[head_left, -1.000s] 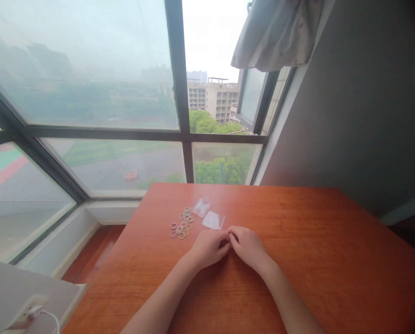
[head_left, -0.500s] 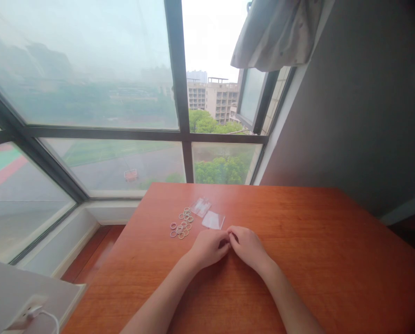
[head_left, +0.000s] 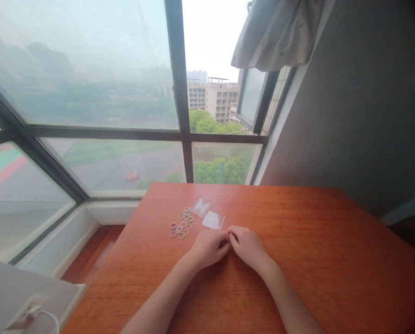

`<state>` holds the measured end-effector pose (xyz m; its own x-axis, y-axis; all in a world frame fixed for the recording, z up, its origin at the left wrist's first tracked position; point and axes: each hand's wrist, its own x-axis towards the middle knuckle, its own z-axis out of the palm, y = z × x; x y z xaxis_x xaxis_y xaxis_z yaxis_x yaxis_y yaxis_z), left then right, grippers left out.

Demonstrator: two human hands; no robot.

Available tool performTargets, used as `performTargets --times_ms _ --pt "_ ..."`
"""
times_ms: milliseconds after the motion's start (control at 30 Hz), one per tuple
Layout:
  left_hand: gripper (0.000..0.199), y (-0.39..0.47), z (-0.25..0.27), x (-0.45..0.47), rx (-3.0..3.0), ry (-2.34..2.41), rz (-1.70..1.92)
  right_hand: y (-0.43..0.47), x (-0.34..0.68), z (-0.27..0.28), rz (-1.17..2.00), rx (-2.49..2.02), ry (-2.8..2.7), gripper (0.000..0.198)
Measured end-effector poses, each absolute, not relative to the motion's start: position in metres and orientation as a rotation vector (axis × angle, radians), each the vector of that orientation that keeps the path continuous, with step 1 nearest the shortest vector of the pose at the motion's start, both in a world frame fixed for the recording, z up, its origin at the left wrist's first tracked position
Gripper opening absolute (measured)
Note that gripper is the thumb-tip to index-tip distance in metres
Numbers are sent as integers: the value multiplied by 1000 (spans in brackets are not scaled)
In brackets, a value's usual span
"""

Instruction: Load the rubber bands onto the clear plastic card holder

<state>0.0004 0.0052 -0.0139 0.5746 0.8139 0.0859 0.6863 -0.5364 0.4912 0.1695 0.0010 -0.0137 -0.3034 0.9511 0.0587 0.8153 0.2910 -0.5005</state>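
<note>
My left hand (head_left: 211,247) and my right hand (head_left: 247,245) meet at the fingertips just above the wooden table (head_left: 319,269). Both have curled, pinched fingers. Whatever is between them, if anything, is hidden or too small to make out. Beyond the left hand lies a clear plastic bag with a white paper (head_left: 212,220) in it. A second clear bag (head_left: 201,207), with pale contents I cannot make out, sits a little farther back. Several small hair ties (head_left: 180,229), in pale, yellowish and pinkish tones, are spread in a loose group left of the bags.
Large windows (head_left: 106,93) rise behind and left of the table. A curtain (head_left: 280,32) hangs at the upper right beside an open window pane (head_left: 252,97). A grey wall (head_left: 353,102) stands to the right. At lower left, a white plug (head_left: 35,311) sits in a socket with its cable.
</note>
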Motion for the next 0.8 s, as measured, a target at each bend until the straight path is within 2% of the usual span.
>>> performTargets --times_ms 800 --pt "16 6 -13 0 2383 1190 443 2 170 -15 532 -1599 -2223 23"
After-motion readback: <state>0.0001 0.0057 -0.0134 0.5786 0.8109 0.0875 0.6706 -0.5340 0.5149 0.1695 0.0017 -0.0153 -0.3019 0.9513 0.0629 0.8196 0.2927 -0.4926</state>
